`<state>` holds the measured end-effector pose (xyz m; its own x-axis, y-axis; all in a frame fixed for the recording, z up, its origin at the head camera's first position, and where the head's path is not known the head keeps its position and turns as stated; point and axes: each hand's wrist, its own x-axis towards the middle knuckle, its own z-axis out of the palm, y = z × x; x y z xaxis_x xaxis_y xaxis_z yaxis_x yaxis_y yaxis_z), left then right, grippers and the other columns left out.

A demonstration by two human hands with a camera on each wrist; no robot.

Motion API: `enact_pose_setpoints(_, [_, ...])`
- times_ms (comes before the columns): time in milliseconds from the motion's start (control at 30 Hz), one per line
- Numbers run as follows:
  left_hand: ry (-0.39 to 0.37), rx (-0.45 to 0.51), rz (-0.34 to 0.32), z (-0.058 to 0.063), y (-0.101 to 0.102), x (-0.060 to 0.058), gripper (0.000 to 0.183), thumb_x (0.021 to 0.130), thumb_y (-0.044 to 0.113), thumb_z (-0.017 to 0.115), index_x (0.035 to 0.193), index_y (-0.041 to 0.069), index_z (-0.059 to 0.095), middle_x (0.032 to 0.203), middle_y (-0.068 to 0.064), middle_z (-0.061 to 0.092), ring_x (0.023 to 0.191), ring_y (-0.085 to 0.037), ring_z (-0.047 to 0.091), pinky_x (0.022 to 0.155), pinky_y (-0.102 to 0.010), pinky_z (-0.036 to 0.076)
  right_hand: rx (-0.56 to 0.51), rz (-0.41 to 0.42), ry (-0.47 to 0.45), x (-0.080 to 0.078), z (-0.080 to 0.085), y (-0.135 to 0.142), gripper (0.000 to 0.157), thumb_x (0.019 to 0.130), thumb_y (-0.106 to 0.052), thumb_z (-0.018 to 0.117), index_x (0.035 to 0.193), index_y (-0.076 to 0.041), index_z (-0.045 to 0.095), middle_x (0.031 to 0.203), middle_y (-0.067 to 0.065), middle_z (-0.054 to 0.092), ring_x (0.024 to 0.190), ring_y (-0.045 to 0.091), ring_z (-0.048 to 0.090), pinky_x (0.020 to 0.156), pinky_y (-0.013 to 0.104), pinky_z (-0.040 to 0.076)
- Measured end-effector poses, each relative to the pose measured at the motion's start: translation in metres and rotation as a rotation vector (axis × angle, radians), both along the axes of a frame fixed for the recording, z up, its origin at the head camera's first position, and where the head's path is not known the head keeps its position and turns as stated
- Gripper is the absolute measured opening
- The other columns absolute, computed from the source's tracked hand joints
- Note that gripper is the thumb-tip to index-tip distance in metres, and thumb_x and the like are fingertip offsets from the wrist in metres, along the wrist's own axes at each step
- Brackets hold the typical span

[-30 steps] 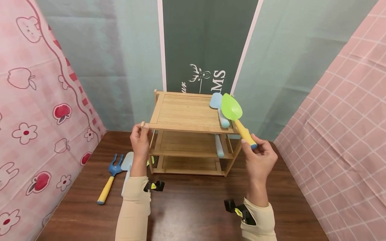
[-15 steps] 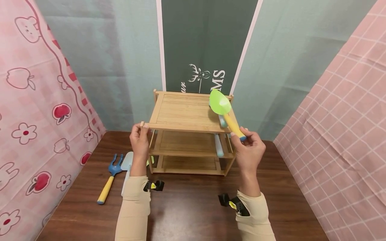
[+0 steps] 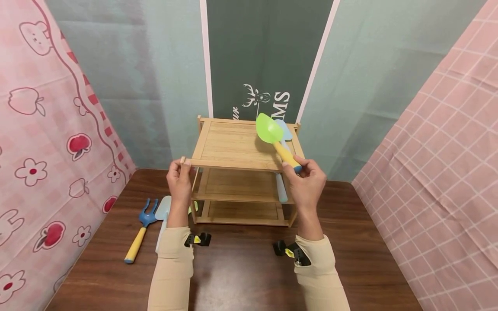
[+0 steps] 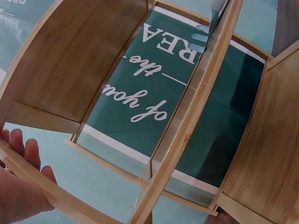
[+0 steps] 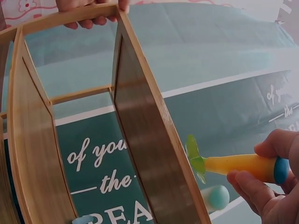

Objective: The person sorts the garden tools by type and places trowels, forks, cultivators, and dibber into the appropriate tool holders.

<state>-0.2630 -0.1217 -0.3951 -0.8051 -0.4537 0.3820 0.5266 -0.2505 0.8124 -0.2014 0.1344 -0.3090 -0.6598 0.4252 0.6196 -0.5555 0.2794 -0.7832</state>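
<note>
In the head view my right hand (image 3: 307, 183) pinches the yellow handle of a toy garden trowel (image 3: 269, 128) near its blue end. Its green blade is over the right part of the top tier of a three-tier wooden rack (image 3: 229, 140). Behind it, a light-blue trowel (image 3: 285, 130) lies on that tier, partly hidden. My left hand (image 3: 180, 183) holds the rack's front left corner; in the left wrist view its fingers (image 4: 32, 153) curl round the side rail. The right wrist view shows the yellow handle (image 5: 238, 165) between thumb and fingers, beside the top board's edge.
A pale-handled tool (image 3: 282, 189) lies on the middle tier, its end sticking out in front. Left on the brown table (image 3: 241, 268) are a blue hand fork (image 3: 142, 224) with a yellow handle and a pale-blue tool (image 3: 162, 209) partly behind my left arm. Patterned cloths hang around.
My right hand has carried the green trowel leftward, from the rack's right edge to over the top tier. The light-blue trowel's blade shows on its other side. My left hand stays at the corner.
</note>
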Motion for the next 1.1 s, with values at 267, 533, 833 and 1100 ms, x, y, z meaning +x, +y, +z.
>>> enact_pose_setpoints(267, [-0.019, -0.017, 0.017, 0.001, -0.001, 0.001, 0.012, 0.091, 0.009, 0.054, 0.094, -0.003, 0.054, 0.079, -0.011, 0.055, 0.080, -0.022, 0.052, 0.080, -0.031, 0.043, 0.055, -0.020, -0.009, -0.019, -0.007, -0.010, 0.024, 0.072, 0.000, 0.074, 0.094, 0.007, 0.069, 0.081, 0.016, 0.065, 0.061, 0.007, 0.055, 0.056, 0.015, 0.046])
enact_pose_setpoints(533, [-0.025, -0.014, 0.009, 0.002, 0.001, 0.000, 0.014, 0.092, 0.009, 0.053, 0.095, -0.005, 0.053, 0.079, -0.009, 0.055, 0.081, -0.022, 0.052, 0.082, -0.034, 0.042, 0.174, -0.069, -0.077, -0.034, -0.002, -0.021, 0.023, 0.072, -0.006, 0.072, 0.092, 0.005, 0.069, 0.082, 0.013, 0.067, 0.062, 0.013, 0.054, 0.056, 0.015, 0.042])
enact_pose_setpoints(833, [-0.022, -0.013, 0.008, 0.000, -0.001, 0.000, 0.006, 0.092, 0.009, 0.053, 0.089, 0.004, 0.054, 0.079, -0.009, 0.055, 0.081, -0.023, 0.053, 0.083, -0.037, 0.042, 0.303, -0.094, -0.184, -0.042, 0.009, -0.033, 0.023, 0.073, -0.011, 0.071, 0.092, 0.002, 0.069, 0.078, 0.013, 0.066, 0.067, 0.022, 0.055, 0.056, 0.029, 0.040])
enact_pose_setpoints(1100, [-0.026, -0.006, 0.000, -0.001, -0.002, 0.000, 0.007, 0.092, 0.009, 0.054, 0.089, 0.003, 0.054, 0.079, -0.007, 0.056, 0.082, -0.024, 0.054, 0.081, -0.035, 0.043, 0.381, -0.110, -0.166, -0.051, 0.013, -0.043, 0.021, 0.073, -0.008, 0.068, 0.090, 0.004, 0.067, 0.080, 0.014, 0.066, 0.064, 0.023, 0.054, 0.054, 0.029, 0.039])
